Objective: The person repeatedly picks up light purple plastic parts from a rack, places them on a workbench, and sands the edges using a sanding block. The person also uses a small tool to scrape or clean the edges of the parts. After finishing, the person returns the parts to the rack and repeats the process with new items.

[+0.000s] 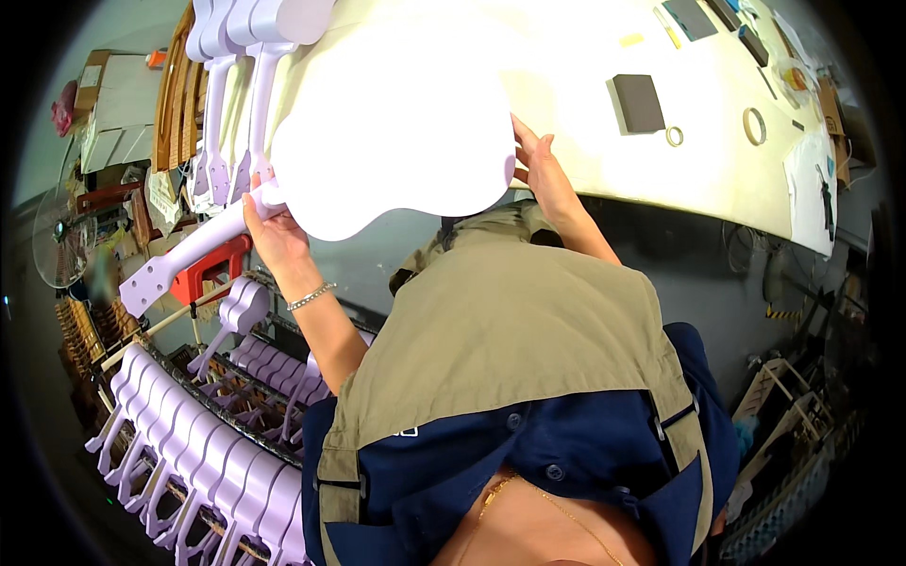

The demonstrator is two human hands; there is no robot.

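Observation:
I hold a pale lilac ukulele-shaped instrument (pixel 396 141) flat over the front edge of a white worktable (pixel 717 160). My left hand (pixel 269 222) grips its neck where the neck meets the body; the headstock points down to the left. My right hand (pixel 536 160) rests with spread fingers against the right side of the body. A silver bracelet sits on my left wrist. The body is washed out by bright light.
A dark sanding block (pixel 639 102), two tape rings (pixel 754 124) and small tools lie on the table. Lilac instruments hang at the upper left (pixel 226 94) and fill racks at the lower left (pixel 208 443). A red frame (pixel 212 269) stands under the neck; a fan (pixel 61 236) at far left.

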